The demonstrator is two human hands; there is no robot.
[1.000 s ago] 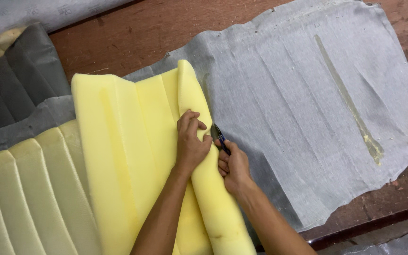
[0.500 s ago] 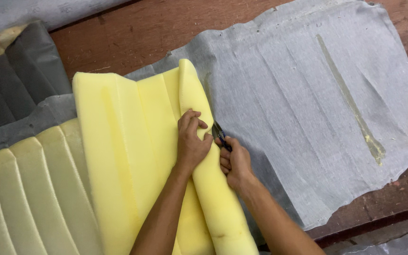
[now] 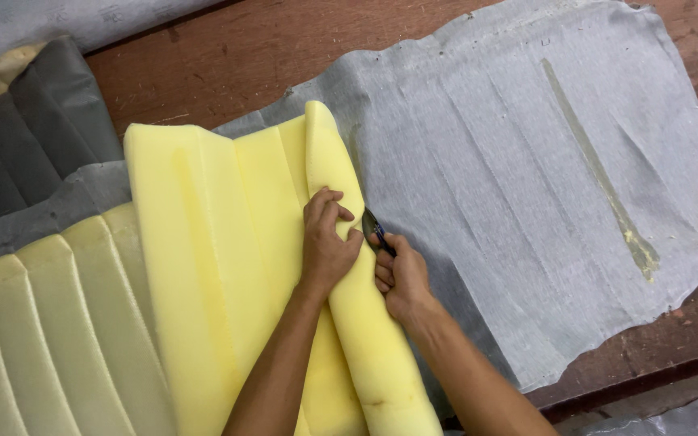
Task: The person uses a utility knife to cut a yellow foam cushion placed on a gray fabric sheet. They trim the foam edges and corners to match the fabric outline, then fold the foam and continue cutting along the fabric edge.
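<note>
Worn reddish-brown wooden table (image 3: 228,48) underneath, scuffed and scratched, with a dark edge along the lower right. Spread across it, a large grey fabric sheet (image 3: 527,202), creased in long lines and streaked by one strip of yellowish glue residue (image 3: 599,178). Yellow foam pad (image 3: 220,258) peeled away from most of that sheet and rolled back to the left; only the part left of the roll seemingly yet to be freed. Left hand (image 3: 326,242) closed over the rolled foam edge, gripping and holding it back. Right hand (image 3: 399,278) wrapped tight round a small dark blade (image 3: 373,228), tip at the seam where foam met fabric. More ribbed foam (image 3: 42,323) at lower left, dark grey upholstery (image 3: 26,145) at upper left
</note>
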